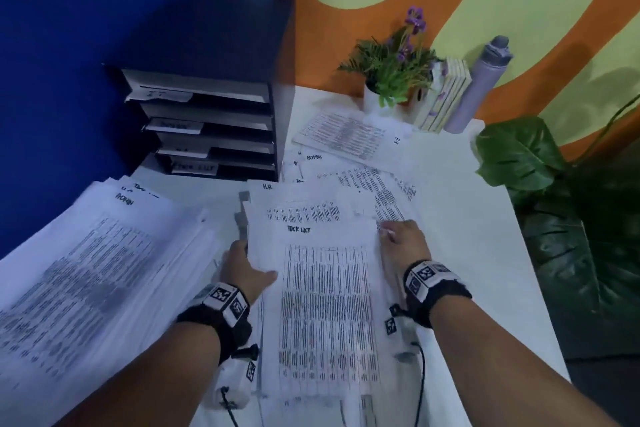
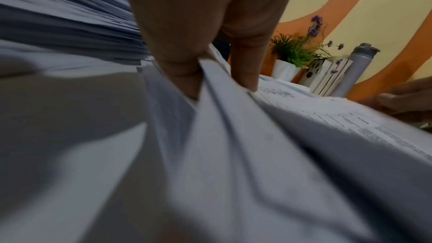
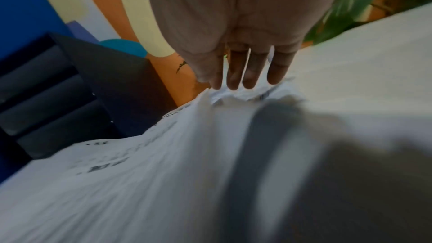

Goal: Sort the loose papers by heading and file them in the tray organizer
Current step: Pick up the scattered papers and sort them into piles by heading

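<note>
A stack of printed sheets (image 1: 325, 305) headed "TASK LIST" lies in the middle of the white table. My left hand (image 1: 247, 269) pinches the stack's left edge (image 2: 210, 84), thumb on top and fingers underneath. My right hand (image 1: 401, 239) rests with straight fingers (image 3: 247, 75) on the stack's right side. Loose papers marked H.R and ADMIN (image 1: 349, 163) lie spread beyond the stack. A black tray organizer (image 1: 207, 121) with labelled shelves stands at the back left.
A big fanned pile of papers (image 1: 90, 270) topped ADMIN lies at the left. A potted plant (image 1: 391, 76), some books (image 1: 443, 97) and a grey bottle (image 1: 481, 83) stand along the back wall. Large green leaves (image 1: 554, 184) hang past the table's right edge.
</note>
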Motion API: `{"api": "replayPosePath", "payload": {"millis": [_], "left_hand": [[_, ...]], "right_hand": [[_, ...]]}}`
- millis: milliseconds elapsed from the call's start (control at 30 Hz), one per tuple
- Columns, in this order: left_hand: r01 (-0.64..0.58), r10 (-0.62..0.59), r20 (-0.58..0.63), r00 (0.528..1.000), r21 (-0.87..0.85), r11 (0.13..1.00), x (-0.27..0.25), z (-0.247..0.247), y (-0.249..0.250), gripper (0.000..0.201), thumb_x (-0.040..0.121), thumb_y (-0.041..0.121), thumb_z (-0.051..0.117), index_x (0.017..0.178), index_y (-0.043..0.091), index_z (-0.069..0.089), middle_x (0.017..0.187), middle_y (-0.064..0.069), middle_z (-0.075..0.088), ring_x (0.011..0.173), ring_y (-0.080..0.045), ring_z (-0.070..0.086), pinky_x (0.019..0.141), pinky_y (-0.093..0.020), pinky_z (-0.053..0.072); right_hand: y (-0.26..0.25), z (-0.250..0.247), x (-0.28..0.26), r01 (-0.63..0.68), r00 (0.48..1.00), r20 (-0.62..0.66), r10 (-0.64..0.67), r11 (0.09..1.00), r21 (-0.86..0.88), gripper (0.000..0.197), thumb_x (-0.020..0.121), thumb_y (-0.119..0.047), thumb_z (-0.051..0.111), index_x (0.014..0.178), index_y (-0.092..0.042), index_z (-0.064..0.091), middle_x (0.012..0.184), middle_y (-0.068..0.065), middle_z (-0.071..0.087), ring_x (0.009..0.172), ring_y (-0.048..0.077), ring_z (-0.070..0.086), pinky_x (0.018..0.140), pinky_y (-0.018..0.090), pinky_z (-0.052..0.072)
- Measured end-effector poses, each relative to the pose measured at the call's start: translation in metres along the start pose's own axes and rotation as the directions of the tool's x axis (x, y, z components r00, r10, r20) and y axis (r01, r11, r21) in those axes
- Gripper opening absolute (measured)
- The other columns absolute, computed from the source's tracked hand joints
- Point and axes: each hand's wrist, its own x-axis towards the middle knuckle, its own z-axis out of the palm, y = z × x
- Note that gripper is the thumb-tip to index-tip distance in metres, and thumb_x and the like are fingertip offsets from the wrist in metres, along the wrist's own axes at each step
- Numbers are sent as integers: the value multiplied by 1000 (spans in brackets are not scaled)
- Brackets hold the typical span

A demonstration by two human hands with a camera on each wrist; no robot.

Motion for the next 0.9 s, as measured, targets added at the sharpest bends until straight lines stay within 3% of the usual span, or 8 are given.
{"api": "replayPosePath", "payload": {"millis": [233, 333, 467, 533, 600, 700, 800, 900], "left_hand": [[-16, 21, -71, 997, 76, 997, 22, -4, -16, 44, 79, 19, 72, 116, 25, 47, 106, 3, 62, 92, -21, 63, 87, -41, 55], [-28, 36, -72, 997, 109, 994, 26, -3, -23, 29, 84, 22, 68, 103, 31, 48, 99, 7, 62, 89, -19, 64, 85, -40, 56], [-49, 70, -136, 988, 150, 987, 30, -4, -31, 18, 76, 29, 64, 91, 32, 54, 98, 7, 59, 85, -17, 62, 81, -38, 57], [-48, 68, -137, 988, 149, 988, 36, -5, -37, 18, 65, 37, 56, 83, 35, 58, 100, 4, 62, 80, -14, 64, 74, -38, 59], [-40, 53, -114, 992, 117, 992, 39, -3, -39, 21, 60, 41, 52, 80, 38, 58, 98, 7, 63, 76, -13, 65, 68, -38, 61], [-40, 49, -107, 993, 84, 996, 35, -6, -30, 24, 61, 42, 58, 84, 39, 55, 99, 10, 62, 81, -13, 66, 73, -39, 60], [-36, 43, -68, 997, 91, 995, 29, -9, -21, 33, 63, 40, 62, 95, 37, 53, 99, 9, 63, 85, -15, 65, 77, -41, 59], [-33, 40, -53, 998, 126, 991, 20, -10, -12, 30, 75, 30, 68, 101, 28, 53, 96, 7, 62, 89, -18, 63, 81, -42, 57]], "right_hand": [[-4, -14, 83, -26, 999, 17, 33, 956, -292, 59, 92, -41, 54, 147, -36, 32, 159, 6, 16, 143, 31, 23, 115, 49, 26], [-8, -12, 109, -18, 993, 104, 61, 928, -372, 67, 94, -45, 51, 150, -43, 15, 162, -3, -4, 149, 31, 1, 118, 56, 11], [-19, -10, 139, -1, 984, 161, 79, 900, -435, 71, 95, -52, 46, 150, -48, 1, 160, -12, -17, 148, 35, -8, 113, 65, 13], [-19, -5, 150, 48, 976, 210, 65, 871, -490, 69, 96, -51, 41, 151, -44, 1, 161, -10, -14, 147, 38, -3, 114, 63, 15], [-15, 0, 155, 117, 964, 264, 26, 851, -511, 58, 97, -46, 37, 149, -39, 13, 160, -5, 6, 144, 42, 10, 113, 61, 22], [-11, 1, 150, 164, 950, 312, -1, 853, -495, 44, 92, -46, 37, 135, -40, 26, 146, -3, 27, 134, 43, 24, 104, 63, 33], [-6, -2, 138, 162, 941, 339, 19, 853, -497, 50, 91, -44, 38, 139, -42, 24, 151, -4, 23, 137, 43, 22, 108, 62, 30], [-2, -6, 117, 148, 936, 350, 37, 860, -489, 65, 87, -27, 40, 147, -41, 19, 155, -5, 17, 138, 42, 20, 110, 58, 29]]}}
